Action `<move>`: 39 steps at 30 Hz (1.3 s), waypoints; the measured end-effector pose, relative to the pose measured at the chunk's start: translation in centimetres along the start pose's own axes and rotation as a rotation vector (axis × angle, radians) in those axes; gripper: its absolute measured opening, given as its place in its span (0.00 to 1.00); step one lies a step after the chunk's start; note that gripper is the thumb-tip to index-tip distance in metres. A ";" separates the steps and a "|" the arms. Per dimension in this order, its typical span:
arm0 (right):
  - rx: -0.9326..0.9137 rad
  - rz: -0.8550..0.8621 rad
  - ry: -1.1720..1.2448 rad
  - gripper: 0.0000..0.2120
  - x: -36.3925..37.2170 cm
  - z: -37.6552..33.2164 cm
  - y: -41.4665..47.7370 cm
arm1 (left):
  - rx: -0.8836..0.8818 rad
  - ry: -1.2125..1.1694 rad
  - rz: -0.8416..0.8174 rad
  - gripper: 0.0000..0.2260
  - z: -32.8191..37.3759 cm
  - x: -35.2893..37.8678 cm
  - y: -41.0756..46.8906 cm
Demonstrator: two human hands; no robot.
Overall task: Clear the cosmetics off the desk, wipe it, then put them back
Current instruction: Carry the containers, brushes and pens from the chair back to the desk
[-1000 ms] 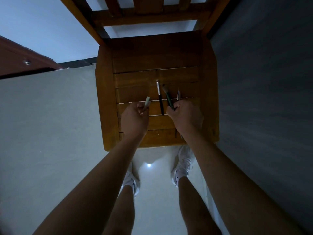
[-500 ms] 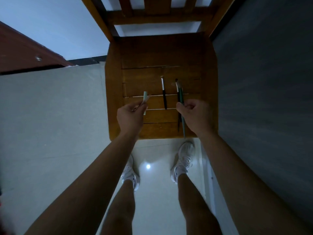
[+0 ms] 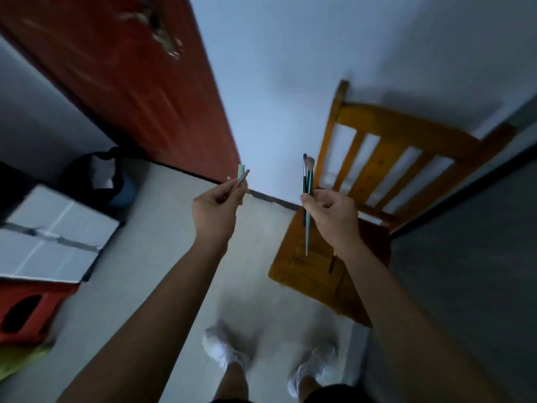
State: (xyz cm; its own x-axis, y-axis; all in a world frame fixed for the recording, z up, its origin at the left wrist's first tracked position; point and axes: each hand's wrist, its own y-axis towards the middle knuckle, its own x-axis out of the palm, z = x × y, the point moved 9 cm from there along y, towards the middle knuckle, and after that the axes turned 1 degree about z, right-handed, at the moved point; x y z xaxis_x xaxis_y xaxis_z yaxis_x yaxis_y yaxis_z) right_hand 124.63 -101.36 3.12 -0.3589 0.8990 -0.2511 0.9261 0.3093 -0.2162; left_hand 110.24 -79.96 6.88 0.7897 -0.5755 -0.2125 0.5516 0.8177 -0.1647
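my left grip (image 3: 216,210) is curled round a pale green tube (image 3: 240,169) and a slim grey stick (image 3: 244,176), both poking up past the fingertips. my right grip (image 3: 334,216) pinches two brushes upright: a green-handled brush (image 3: 307,237), its handle hanging below the grip, and a dark-handled brush (image 3: 304,174) touching its left side, bristles above the grip. a wooden chair (image 3: 377,158) stands behind and under the right grip. the view is blurred.
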 end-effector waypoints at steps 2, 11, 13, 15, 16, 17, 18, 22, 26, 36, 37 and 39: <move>-0.052 -0.087 0.017 0.09 4.5 -5.6 -1.6 | 0.038 -0.051 0.114 0.06 3.2 -7.6 -0.4; -0.306 -0.481 0.048 0.05 32.5 -22.5 -15.6 | 0.104 -0.170 0.548 0.05 5.3 -43.2 -5.5; -0.333 -0.566 0.059 0.07 39.5 -23.8 -19.6 | 0.103 -0.183 0.632 0.05 3.9 -50.1 -7.1; -0.338 -0.661 0.048 0.08 46.0 -24.1 -23.5 | 0.086 -0.174 0.721 0.05 2.4 -56.1 -8.7; -0.328 -0.705 0.039 0.08 48.4 -23.8 -25.1 | 0.065 -0.171 0.753 0.05 1.5 -58.3 -9.3; -0.323 -0.764 0.030 0.07 51.3 -23.6 -27.1 | 0.049 -0.176 0.796 0.06 0.4 -60.8 -10.1; -0.321 -0.819 0.027 0.06 53.8 -23.3 -29.0 | 0.041 -0.183 0.834 0.06 -0.5 -63.0 -10.7; -0.304 -0.965 0.028 0.05 62.9 -23.6 -33.8 | 0.035 -0.168 0.949 0.06 -3.1 -70.6 -11.9; -0.290 -1.058 0.005 0.05 71.8 -24.2 -35.9 | -0.014 -0.157 1.034 0.05 -5.7 -77.1 -10.7; -0.233 -1.176 0.047 0.03 96.0 -30.1 -35.5 | -0.078 -0.149 1.143 0.07 -7.6 -94.4 3.3; -0.235 -1.182 0.051 0.03 98.3 -31.0 -35.4 | -0.075 -0.147 1.144 0.07 -7.5 -96.1 4.7; -0.241 -1.199 0.032 0.03 102.6 -32.2 -35.7 | -0.083 -0.133 1.145 0.07 -7.6 -98.9 7.0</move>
State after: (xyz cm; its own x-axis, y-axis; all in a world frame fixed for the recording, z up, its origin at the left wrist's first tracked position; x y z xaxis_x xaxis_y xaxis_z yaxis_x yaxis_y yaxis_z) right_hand 58.56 -10.20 15.51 -0.9999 0.0108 0.0112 0.0094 0.9935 -0.1131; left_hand 33.97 -17.48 19.39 0.8408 0.5119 -0.1761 -0.5208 0.8536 -0.0054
